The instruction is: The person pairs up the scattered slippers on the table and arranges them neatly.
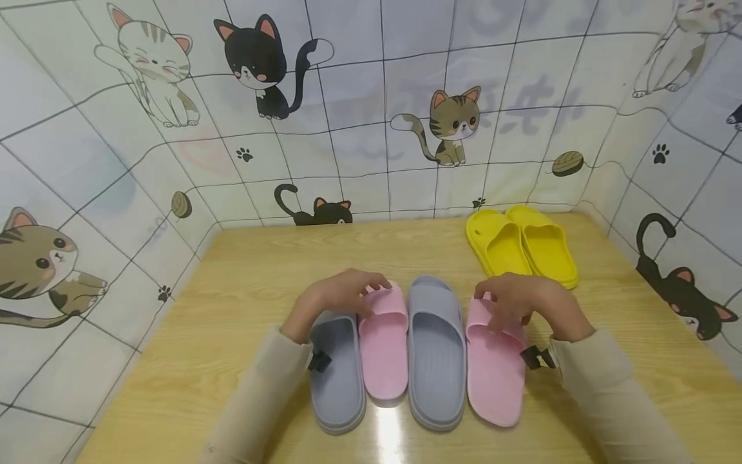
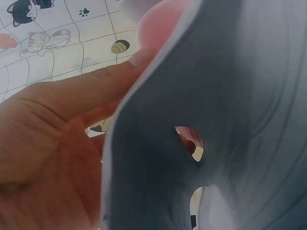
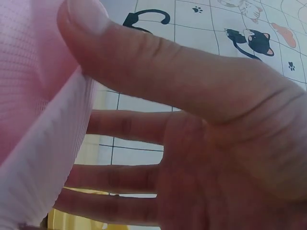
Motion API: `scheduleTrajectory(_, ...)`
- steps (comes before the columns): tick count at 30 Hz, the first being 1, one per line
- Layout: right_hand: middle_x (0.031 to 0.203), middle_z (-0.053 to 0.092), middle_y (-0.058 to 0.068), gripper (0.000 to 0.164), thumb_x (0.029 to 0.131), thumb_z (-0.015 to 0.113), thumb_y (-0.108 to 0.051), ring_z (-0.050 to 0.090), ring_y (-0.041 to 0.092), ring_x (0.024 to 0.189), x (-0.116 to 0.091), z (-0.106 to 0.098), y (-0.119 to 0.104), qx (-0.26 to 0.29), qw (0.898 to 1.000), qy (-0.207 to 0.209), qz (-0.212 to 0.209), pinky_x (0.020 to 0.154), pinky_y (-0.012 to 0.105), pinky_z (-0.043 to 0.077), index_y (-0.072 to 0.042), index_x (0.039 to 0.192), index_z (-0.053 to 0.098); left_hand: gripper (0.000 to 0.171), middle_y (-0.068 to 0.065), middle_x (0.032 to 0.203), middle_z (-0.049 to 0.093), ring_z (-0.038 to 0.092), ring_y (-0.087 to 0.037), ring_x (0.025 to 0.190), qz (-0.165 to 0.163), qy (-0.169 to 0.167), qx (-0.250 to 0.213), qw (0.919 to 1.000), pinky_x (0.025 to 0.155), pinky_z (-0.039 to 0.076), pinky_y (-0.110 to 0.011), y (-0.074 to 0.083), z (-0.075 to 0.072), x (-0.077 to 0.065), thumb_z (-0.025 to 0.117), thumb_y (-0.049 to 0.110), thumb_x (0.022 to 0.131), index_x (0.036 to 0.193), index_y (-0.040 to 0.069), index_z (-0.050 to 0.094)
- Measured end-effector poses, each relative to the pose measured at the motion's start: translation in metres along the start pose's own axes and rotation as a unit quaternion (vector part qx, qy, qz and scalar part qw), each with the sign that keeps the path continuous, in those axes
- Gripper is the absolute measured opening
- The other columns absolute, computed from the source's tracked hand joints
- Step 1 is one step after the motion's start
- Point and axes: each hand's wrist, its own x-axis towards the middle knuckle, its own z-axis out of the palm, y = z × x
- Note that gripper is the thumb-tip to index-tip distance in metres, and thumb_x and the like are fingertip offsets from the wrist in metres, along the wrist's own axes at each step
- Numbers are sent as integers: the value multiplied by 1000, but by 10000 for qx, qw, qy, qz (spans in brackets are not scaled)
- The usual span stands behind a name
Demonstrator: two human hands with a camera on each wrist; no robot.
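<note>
Two grey and two pink slippers lie side by side on the table, toes pointing away. From the left come a grey slipper (image 1: 338, 383), a pink slipper (image 1: 384, 364), a second grey slipper (image 1: 437, 374) and a second pink slipper (image 1: 495, 386). My left hand (image 1: 348, 293) reaches over the first grey slipper's toe and pinches the left pink slipper at its toe strap. In the left wrist view the grey slipper (image 2: 148, 115) hides part of that hand. My right hand (image 1: 518, 298) grips the right pink slipper's strap, thumb on top in the right wrist view.
A pair of yellow slippers (image 1: 547, 251) stands at the back right of the wooden table (image 1: 266, 264), just beyond my right hand. Tiled wall covering (image 1: 359, 142) with cat drawings closes off the back and both sides.
</note>
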Motion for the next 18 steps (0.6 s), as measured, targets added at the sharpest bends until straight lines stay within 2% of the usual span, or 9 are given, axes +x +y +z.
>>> scheduleTrajectory(3, 126, 61, 18, 56, 81, 84, -18, 60, 24, 94, 1, 2, 0, -137, 9998, 19, -115, 70, 36, 60, -17, 132, 61, 53, -8, 134, 67, 62, -24, 122, -30, 6, 69, 10000, 106, 52, -43, 1, 2, 0, 77, 5, 88, 139, 15, 63)
scheduleTrajectory(9, 129, 62, 17, 55, 80, 86, -18, 60, 24, 94, 3, 2, 0, -294, 9990, 85, -324, 72, 34, 59, -22, 130, 63, 51, -6, 131, 68, 61, -20, 116, -19, 2, 232, 9997, 103, 52, -41, 0, 2, 1, 78, 7, 89, 137, 15, 65)
scheduleTrajectory(13, 129, 64, 17, 56, 79, 87, -21, 61, 29, 105, 5, 3, -2, -526, 9969, 188, -561, 84, 44, 60, -21, 130, 64, 49, -5, 129, 68, 61, -21, 113, -16, 25, 269, 9996, 102, 52, -41, 2, 2, -1, 78, 7, 88, 135, 16, 65)
scheduleTrajectory(18, 125, 67, 11, 57, 80, 88, -30, 61, 29, 110, 10, 5, -5, -816, 9919, 337, -913, 100, 56, 53, -20, 130, 65, 48, -7, 126, 68, 62, -23, 114, -103, -45, 278, 9996, 100, 53, -42, 2, 0, -4, 79, 5, 84, 129, 18, 66)
